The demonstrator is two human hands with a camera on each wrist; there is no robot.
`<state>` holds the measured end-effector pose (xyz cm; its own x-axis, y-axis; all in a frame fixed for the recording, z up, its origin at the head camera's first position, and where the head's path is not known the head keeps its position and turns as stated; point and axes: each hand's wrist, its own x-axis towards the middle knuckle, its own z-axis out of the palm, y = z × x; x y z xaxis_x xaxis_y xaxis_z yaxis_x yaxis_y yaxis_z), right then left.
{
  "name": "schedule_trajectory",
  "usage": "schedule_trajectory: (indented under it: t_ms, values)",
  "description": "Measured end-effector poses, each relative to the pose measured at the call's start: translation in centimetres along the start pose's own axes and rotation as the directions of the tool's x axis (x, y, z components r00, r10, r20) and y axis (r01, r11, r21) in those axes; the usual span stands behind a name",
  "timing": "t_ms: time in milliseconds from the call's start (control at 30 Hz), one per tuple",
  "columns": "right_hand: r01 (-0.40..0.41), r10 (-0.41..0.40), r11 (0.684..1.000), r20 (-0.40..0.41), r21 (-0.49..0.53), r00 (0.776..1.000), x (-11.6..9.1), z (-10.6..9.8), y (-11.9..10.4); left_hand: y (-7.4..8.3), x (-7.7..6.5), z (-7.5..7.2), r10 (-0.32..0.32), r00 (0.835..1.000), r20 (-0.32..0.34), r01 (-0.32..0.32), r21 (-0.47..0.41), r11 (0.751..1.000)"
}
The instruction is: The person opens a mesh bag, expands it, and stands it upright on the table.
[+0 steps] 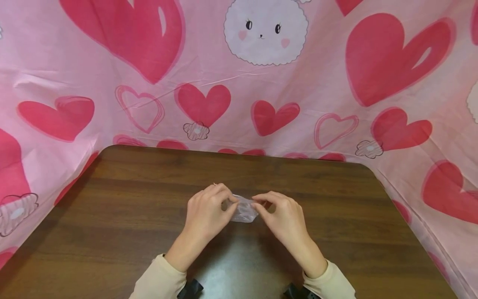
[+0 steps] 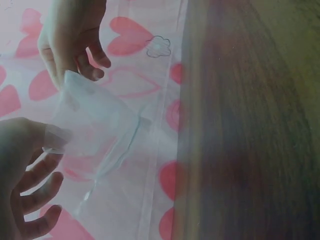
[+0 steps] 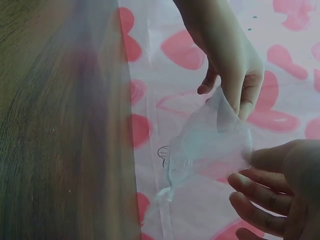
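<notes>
A small clear plastic bag (image 1: 244, 211) is stretched between both hands above the middle of the table. Its left corner is pinched between thumb and index finger of my left hand (image 1: 210, 207), and its right corner the same way by my right hand (image 1: 285, 214). In the left wrist view the bag (image 2: 100, 125) looks thin, see-through and creased along its lower edge. The left hand (image 2: 30, 175) shows its other fingers loosely bent apart from the film. From the right wrist, the bag (image 3: 210, 140) hangs from the right hand (image 3: 275, 190) with a narrow twisted end trailing below.
A dark brown wooden table (image 1: 130, 232) lies under the hands, its far corners rounded. Behind it and along the sides hangs a pink cloth (image 1: 209, 50) with red hearts and a white fluffy character. Both wrists carry black devices (image 1: 190, 288) beside light sleeves (image 1: 160, 280).
</notes>
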<state>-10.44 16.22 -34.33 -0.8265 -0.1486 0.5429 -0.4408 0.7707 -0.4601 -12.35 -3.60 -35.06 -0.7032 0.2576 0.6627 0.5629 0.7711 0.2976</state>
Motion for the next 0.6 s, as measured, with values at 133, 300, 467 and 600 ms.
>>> schedule_trajectory:
  t_ms: [133, 300, 467, 600]
  values:
    - [-0.011, 0.011, 1.000, 0.018, 0.005, 1.000, -0.10, -0.04, -0.45, -0.03, -0.04, 0.01, -0.030, 0.999, -0.025, 0.030, -0.001, 1.000]
    - [-0.043, 0.045, 0.999, 0.079, -0.028, 0.996, -0.39, -0.17, -0.88, 0.02, -0.03, -0.05, -0.080, 0.995, -0.059, 0.079, -0.022, 0.997]
    - [-0.053, 0.058, 0.996, 0.079, -0.068, 0.995, -0.44, -0.21, -0.81, 0.05, 0.04, -0.13, -0.136, 0.989, -0.061, 0.134, -0.041, 0.990]
    - [-0.042, 0.043, 0.996, 0.014, -0.079, 0.999, -0.30, -0.14, -0.44, 0.03, 0.06, -0.12, -0.135, 0.990, -0.047, 0.134, -0.027, 0.991]
